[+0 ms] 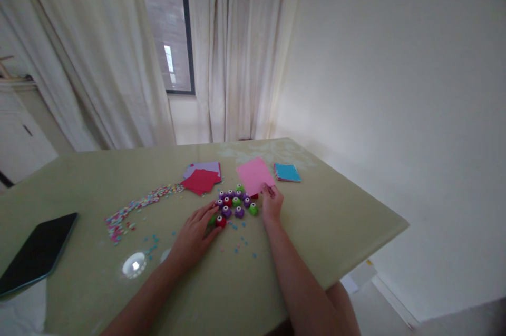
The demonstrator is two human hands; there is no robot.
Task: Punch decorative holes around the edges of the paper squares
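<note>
two hands [273,203], one holding pink paper [255,174]

Pink paper square [253,174], tilted, multicoloured eyed toys [236,202] clustered nearby

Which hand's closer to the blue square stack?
Right. The right hand, holding pink paper, is left and short of the blue stack; the left hand is farther left, by the eyed toys.

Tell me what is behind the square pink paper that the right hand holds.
A small red object partly shows at the lower edge of the square pink paper. What else it covers cannot be seen.
</note>
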